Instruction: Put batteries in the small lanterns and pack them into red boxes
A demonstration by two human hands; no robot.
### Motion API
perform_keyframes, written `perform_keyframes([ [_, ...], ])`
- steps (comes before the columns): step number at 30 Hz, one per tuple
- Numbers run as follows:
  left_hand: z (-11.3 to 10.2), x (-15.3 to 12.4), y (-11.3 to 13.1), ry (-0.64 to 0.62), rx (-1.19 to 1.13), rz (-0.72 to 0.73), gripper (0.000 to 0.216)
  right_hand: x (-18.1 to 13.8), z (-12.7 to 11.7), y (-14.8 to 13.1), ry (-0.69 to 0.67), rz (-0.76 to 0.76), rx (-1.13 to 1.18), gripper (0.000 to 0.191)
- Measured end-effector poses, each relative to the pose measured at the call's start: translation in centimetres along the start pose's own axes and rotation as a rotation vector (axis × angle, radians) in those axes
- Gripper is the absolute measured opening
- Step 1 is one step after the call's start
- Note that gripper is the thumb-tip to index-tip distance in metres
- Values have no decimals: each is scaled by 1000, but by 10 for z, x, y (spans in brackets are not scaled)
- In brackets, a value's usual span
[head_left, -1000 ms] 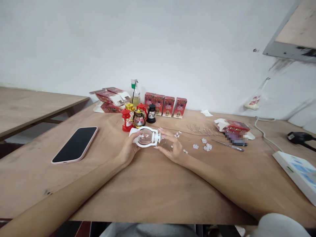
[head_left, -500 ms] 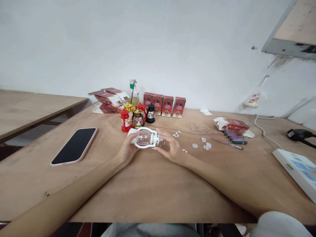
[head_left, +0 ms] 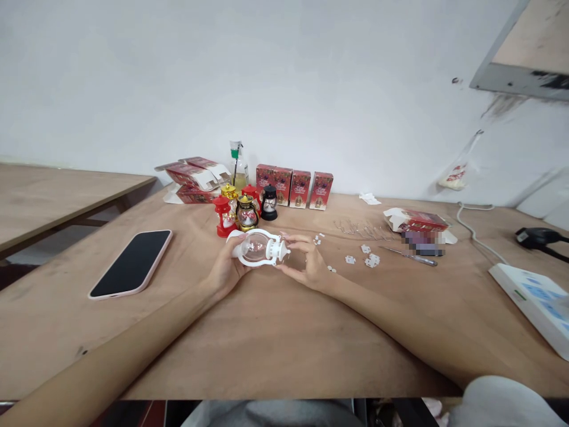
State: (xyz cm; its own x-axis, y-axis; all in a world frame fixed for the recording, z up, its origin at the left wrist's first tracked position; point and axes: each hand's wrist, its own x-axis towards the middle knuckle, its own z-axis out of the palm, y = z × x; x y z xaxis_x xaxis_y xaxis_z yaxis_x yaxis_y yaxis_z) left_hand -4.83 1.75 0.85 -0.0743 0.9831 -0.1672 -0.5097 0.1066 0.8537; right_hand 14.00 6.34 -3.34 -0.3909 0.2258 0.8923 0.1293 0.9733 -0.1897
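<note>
A small white lantern (head_left: 256,247) with a clear globe lies sideways between my hands, its base to the left and its cap to the right. My left hand (head_left: 229,267) is closed round the base end. At the cap end, the fingers and thumb of my right hand (head_left: 311,264) pinch a thin bent wire handle (head_left: 287,257) against the lantern's sides; part of the wire is hidden. Just behind stand several finished-looking lanterns, among them a red lantern (head_left: 224,217), a black-and-gold lantern (head_left: 246,214) and a black lantern (head_left: 269,204).
Loose wire handles (head_left: 362,230), small white plastic pieces (head_left: 372,260) and a screwdriver (head_left: 420,259) lie to the right. A phone (head_left: 132,264) is at left. Red boxes (head_left: 300,190), a bottle (head_left: 240,172) and an opened box (head_left: 420,221) stand farther back.
My right fingers have shifted slightly, and the wire handle now sits closer to the lantern's cap. The left hand keeps its hold; the whole view has shifted a little.
</note>
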Motion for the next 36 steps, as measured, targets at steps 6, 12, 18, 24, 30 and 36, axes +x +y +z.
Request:
perform_keyframes([
  [6,0,-1,0,-33,11,-1,21,0,-1,0,-42,-33,16,54],
  [12,3,-4,2,-53,18,24,21,0,1,-1,-1,-66,-17,57],
  [18,1,-3,0,-42,10,26,22,-2,2,0,12,-71,-63,59],
  [24,0,-1,0,-40,-12,34,23,0,2,-1,44,-72,-70,61],
  [30,1,-2,0,-41,0,25,23,0,1,-1,29,-66,-65,61],
  [36,1,-1,0,-32,-10,16,21,-2,1,0,20,-80,-62,61],
])
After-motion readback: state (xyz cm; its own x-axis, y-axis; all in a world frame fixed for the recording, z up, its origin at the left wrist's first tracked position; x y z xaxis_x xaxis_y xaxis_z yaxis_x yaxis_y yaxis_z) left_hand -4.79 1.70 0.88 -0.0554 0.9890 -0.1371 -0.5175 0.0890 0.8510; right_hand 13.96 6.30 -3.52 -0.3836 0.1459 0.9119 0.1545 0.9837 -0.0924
